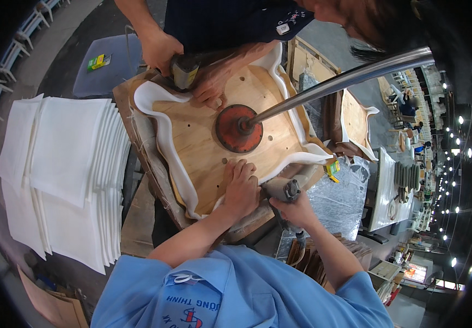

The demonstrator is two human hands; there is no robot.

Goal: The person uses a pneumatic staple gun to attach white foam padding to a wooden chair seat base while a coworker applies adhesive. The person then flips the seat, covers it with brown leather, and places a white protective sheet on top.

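A shaped plywood panel [197, 158] lies in front of me, its border wrapped with white foam [164, 139]. A round red press disc [239, 129] on a metal rod [345, 79] bears on its middle. My left hand [241, 188] is at the near edge, fingers bent over the foam onto the wood; its fingertips are partly hidden. Just right of it, my right hand [297, 210] is closed round a pneumatic staple gun [281, 189], its nose close to the foam edge. Across the panel, a co-worker's hand [162, 49] holds another staple gun [185, 72]; their other hand [211, 90] presses on the far edge.
Stacked white foam sheets [63, 153] stand at the left. A grey seat [107, 65] with a small green-yellow box [99, 62] is beyond them. At the right are a plastic-covered table [334, 191] and another foam-edged panel [355, 117]. An air hose [300, 249] hangs below my staple gun.
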